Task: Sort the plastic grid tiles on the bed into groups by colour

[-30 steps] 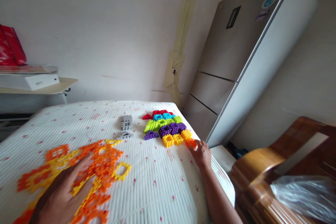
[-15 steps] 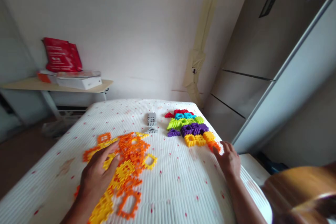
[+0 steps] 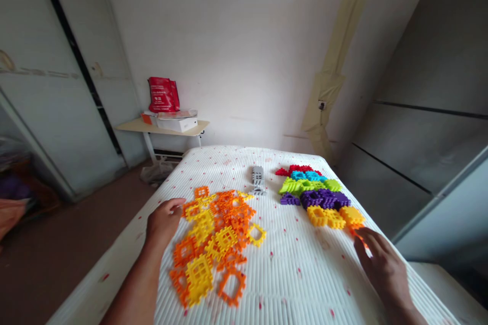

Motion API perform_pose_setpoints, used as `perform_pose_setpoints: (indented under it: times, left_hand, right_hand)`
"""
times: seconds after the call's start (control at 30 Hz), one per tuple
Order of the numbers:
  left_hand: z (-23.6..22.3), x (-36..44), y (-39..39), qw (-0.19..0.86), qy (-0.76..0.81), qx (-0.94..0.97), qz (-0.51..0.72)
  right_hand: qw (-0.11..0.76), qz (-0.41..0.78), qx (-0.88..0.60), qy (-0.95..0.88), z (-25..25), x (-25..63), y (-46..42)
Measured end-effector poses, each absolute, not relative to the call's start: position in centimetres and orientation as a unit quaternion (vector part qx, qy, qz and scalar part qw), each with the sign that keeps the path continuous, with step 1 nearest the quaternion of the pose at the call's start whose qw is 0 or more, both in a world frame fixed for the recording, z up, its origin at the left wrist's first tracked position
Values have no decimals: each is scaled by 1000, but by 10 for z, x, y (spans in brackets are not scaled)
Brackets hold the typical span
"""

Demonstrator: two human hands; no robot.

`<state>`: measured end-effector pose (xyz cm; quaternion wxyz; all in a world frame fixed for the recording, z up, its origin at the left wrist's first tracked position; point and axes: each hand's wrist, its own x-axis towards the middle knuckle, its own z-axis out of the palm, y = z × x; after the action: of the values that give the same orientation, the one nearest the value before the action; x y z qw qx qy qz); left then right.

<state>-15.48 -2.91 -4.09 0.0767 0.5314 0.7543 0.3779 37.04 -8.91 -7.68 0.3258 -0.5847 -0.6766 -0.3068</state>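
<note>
A loose heap of orange and yellow interlocking plastic tiles (image 3: 217, 233) lies on the white ribbed mattress (image 3: 290, 274). My left hand (image 3: 164, 219) rests at the heap's left edge, fingers curled, thumb and fingertips touching an orange tile. To the right, tiles stand in sorted coloured rows (image 3: 318, 195): red, blue, green, purple, then yellow and orange. My right hand (image 3: 381, 261) lies flat with fingers stretched, its fingertips on an orange tile (image 3: 356, 231) at the near end of the rows.
A grey remote control (image 3: 258, 179) lies between the heap and the rows. A small side table (image 3: 163, 127) with a red bag (image 3: 163, 94) and a white box stands by the far wall. A grey refrigerator (image 3: 427, 127) rises on the right, wardrobe doors (image 3: 46, 111) on the left.
The view has swung left, bringing the wardrobe and floor into sight. My left hand slid from on top of the heap to its left edge. My right hand stays at the orange tile.
</note>
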Motion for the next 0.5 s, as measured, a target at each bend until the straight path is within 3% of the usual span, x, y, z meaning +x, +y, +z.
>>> perform_pose_setpoints:
  times: [0.5]
  left_hand:
    - [-44,-143,71,125,810,556,141]
  right_hand:
    - [316,-318,-560,-696,-85,370,-85]
